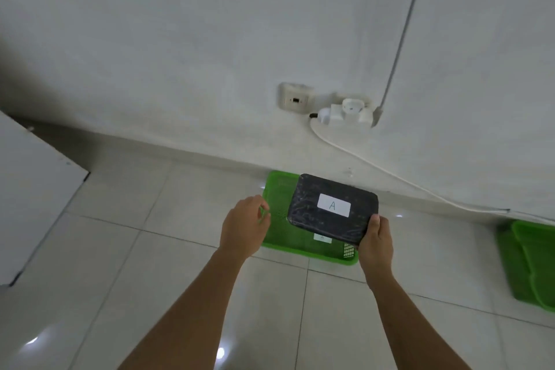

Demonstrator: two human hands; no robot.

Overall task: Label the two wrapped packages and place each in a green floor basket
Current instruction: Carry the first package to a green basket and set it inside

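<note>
We look down at a pale tiled floor that meets a white wall. On the wall sit a small socket plate and, just beside it, a white multi-plug adapter; a white cable runs from the adapter down along the skirting toward the right, and a grey conduit climbs the wall above it. At the left edge we see the corner of a white board or panel. Nothing lies between our hands and the green basket on the floor against the wall; a small white tag shows at its near side, its mark too blurred to read. We cannot see anything lying in it, though the package hides much of its inside. A second green basket stands well apart at the right edge, cut off by the frame. Our right hand grips the near right corner of the black wrapped package, held tilted above the first basket, with a white label reading "A" on its top. Our left hand hovers beside the basket's left rim, fingers loosely curled and holding nothing.
</note>
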